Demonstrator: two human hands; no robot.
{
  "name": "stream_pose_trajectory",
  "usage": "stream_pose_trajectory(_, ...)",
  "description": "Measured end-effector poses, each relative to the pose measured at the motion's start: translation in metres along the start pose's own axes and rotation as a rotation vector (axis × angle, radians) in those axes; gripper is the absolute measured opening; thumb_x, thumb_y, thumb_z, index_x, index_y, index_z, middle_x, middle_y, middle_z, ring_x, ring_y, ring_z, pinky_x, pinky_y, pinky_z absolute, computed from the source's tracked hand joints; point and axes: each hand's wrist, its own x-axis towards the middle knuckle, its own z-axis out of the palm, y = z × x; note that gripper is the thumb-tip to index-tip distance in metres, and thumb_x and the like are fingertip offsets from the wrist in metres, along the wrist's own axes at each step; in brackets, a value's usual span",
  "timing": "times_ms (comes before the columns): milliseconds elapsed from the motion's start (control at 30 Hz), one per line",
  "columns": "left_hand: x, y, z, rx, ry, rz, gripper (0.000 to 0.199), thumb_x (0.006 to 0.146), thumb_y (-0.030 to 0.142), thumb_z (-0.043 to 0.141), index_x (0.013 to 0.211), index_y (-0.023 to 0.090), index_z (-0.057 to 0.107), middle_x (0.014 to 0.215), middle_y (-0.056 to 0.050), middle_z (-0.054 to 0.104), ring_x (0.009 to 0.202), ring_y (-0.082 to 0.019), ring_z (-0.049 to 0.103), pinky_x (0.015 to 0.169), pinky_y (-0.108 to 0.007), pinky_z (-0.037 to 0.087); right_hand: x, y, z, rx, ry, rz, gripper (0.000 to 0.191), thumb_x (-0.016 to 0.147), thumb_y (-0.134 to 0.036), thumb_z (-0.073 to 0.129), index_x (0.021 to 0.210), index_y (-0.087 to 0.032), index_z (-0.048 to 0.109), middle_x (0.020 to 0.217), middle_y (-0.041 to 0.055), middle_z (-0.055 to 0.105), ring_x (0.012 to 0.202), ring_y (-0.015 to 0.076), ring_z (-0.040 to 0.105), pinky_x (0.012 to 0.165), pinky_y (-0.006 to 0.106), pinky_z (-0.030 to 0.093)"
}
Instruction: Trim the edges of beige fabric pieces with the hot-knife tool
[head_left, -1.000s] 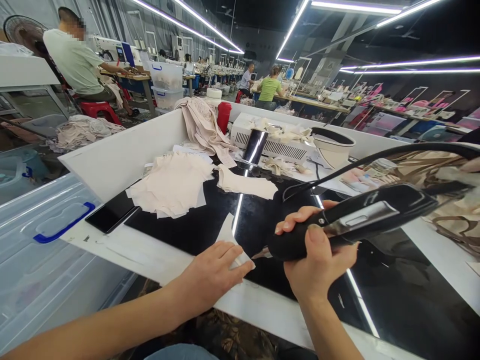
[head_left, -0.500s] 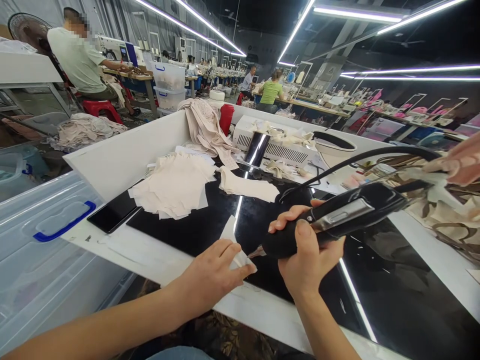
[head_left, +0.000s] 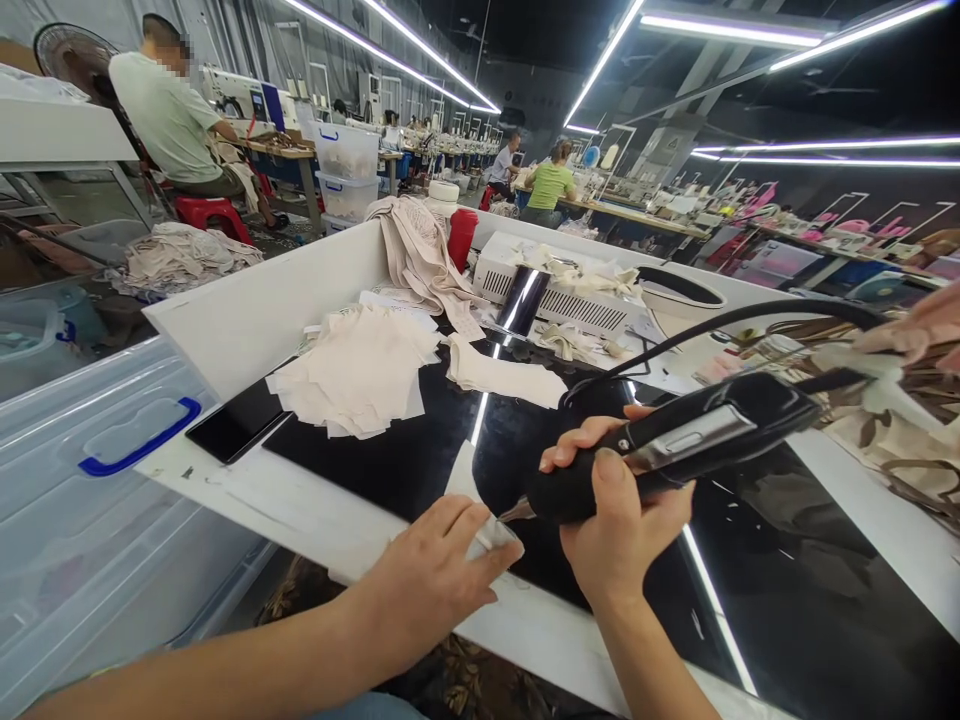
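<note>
Holding a pale piece of material at the lower centre of the frame, your left hand has its fingers closed down over the near end, by the table's white front edge; whether the thumb pinches from beneath cannot be told. The far end of the piece points up the frame, across the glossy black panel. Your right hand, right of centre, is wrapped firmly round a black handheld tool, whose cord arcs to the upper right. The tool's narrow tip sits just beside the piece; contact cannot be made out. The step in hand appears to be working the tool along the held edge. The next move seems to call for a steady left hand, fingertips clear of the tip, and a small, controlled shift of the right wrist. Left of centre lies a fanned pile of pale pieces; nearer the middle, a smaller stack. At the right edge, what appears to be another person's hand is blurred, its grip unclear.
</note>
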Motion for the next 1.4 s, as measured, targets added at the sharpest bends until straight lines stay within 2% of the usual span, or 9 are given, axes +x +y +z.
stream_pose_trajectory(133,0.001,-0.006,-0.013,-0.012,0.003,0.012,0.061,0.088,0.045,0.09,0.133,0.013,0.062,0.125,-0.013,0.066,0.121,-0.029,0.063,0.112,-0.043,0.053,-0.003,-0.004,-0.001,0.004,-0.004,-0.027,0.036,0.084,-0.025,0.082,0.114,-0.024,0.061,0.081,-0.0038,0.068,0.06,0.0144,0.064,0.054,0.03,0.058)
stream_pose_trajectory(267,0.004,-0.021,-0.025,-0.026,-0.015,0.024,0.056,0.086,0.042,0.092,0.127,0.018,0.064,0.126,-0.013,0.065,0.12,-0.029,0.063,0.107,-0.044,0.056,-0.003,-0.004,-0.001,-0.007,0.0,-0.042,0.037,0.084,-0.026,0.082,0.114,-0.024,0.061,0.08,-0.0038,0.068,0.059,0.0143,0.064,0.054,0.03,0.058)
stream_pose_trajectory(500,0.001,-0.034,-0.027,-0.07,-0.06,0.04,0.054,0.083,0.035,0.095,0.125,0.02,0.064,0.124,-0.011,0.064,0.114,-0.029,0.064,0.101,-0.043,0.058,-0.004,-0.002,-0.001,-0.023,0.008,-0.023,0.039,0.084,-0.027,0.083,0.114,-0.024,0.06,0.08,-0.0038,0.067,0.06,0.0145,0.063,0.054,0.03,0.059)
stream_pose_trajectory(733,0.001,-0.033,-0.027,-0.055,-0.069,0.048,0.05,0.088,0.037,0.09,0.127,0.02,0.064,0.124,-0.011,0.064,0.116,-0.029,0.064,0.107,-0.045,0.056,0.004,-0.01,0.001,-0.027,0.055,-0.026,0.038,0.08,-0.027,0.083,0.112,-0.024,0.062,0.077,-0.0041,0.066,0.057,0.0148,0.061,0.051,0.03,0.058)
stream_pose_trajectory(1000,-0.001,-0.033,-0.021,-0.04,-0.1,0.046,0.052,0.092,0.039,0.087,0.132,0.019,0.062,0.128,-0.012,0.065,0.125,-0.03,0.064,0.119,-0.053,0.049,-0.003,-0.025,-0.015,-0.055,0.087,-0.013,0.039,0.078,-0.028,0.084,0.11,-0.023,0.064,0.076,-0.0036,0.066,0.057,0.0152,0.061,0.049,0.03,0.057)
stream_pose_trajectory(1133,0.006,-0.03,-0.024,-0.033,-0.049,0.073,0.038,0.101,0.037,0.077,0.129,0.016,0.062,0.129,-0.012,0.066,0.126,-0.028,0.063,0.12,-0.052,0.049,-0.009,-0.022,-0.018,-0.072,0.081,-0.016,0.039,0.079,-0.029,0.084,0.112,-0.024,0.062,0.077,-0.0038,0.066,0.057,0.0155,0.063,0.05,0.031,0.058)
stream_pose_trajectory(1233,0.015,-0.022,-0.027,-0.052,0.016,0.133,0.023,0.109,0.027,0.061,0.126,0.011,0.063,0.12,-0.011,0.069,0.117,-0.025,0.065,0.117,-0.044,0.051,-0.011,-0.02,-0.019,-0.069,0.069,-0.028,0.039,0.08,-0.029,0.084,0.113,-0.024,0.062,0.079,-0.0038,0.066,0.058,0.0151,0.063,0.051,0.031,0.059)
stream_pose_trajectory(1400,0.025,-0.006,-0.023,-0.104,0.025,0.222,0.016,0.111,0.017,0.052,0.118,0.009,0.064,0.104,-0.007,0.069,0.101,-0.021,0.067,0.095,-0.034,0.059,-0.012,-0.02,-0.021,-0.041,0.052,-0.032,0.04,0.082,-0.028,0.084,0.115,-0.024,0.061,0.081,-0.0032,0.067,0.059,0.0146,0.063,0.053,0.03,0.059)
